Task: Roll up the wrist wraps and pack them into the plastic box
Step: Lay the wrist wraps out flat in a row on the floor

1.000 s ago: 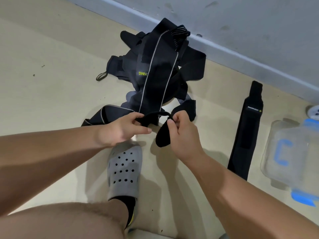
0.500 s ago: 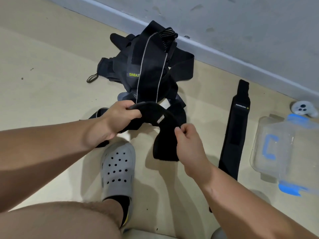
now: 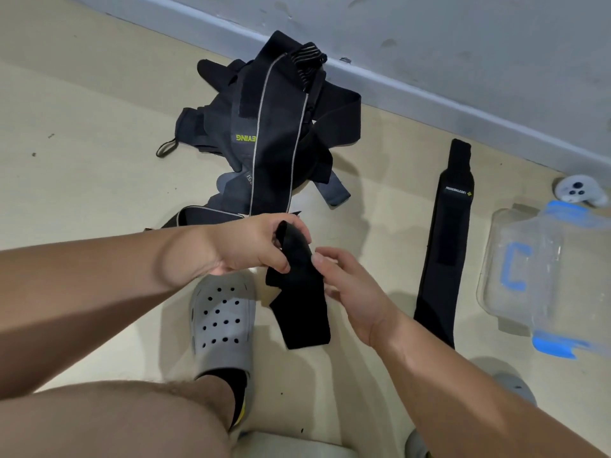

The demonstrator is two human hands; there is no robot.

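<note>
While we are looking down through the head camera, we are holding one black wrist wrap [image 3: 297, 305] in the air above the floor, just over a grey clog [image 3: 224, 319]. Our left hand [image 3: 258, 246] is gripping its top end, thumb and curled fingers pinching the cloth where it is bunching into the start of a coil. Our right hand [image 3: 350, 292] is meeting the wrap at its right edge, the thumb tip pressing on the cloth. The other fingers are slipping behind it, so we cannot tell how they are lying. Most of the wrap is hanging loose below both hands.

We are judging that the rolling of this wrap is only starting and that nothing is packed yet. A second wrap [image 3: 443, 252] is lying flat and unrolled on the floor to our right. The plastic box [image 3: 529, 276], clear with blue marks, is sitting just beyond it, well apart from our hands. We cannot tell whether its lid is on. A heap of dark straps [image 3: 274, 137] is lying by the wall, and a white controller [image 3: 578, 193] is resting near the box.

Next we are expecting to need a tight first turn, the left hand twisting while the right hand is feeding the hanging length up and keeping the edges aligned.
</note>
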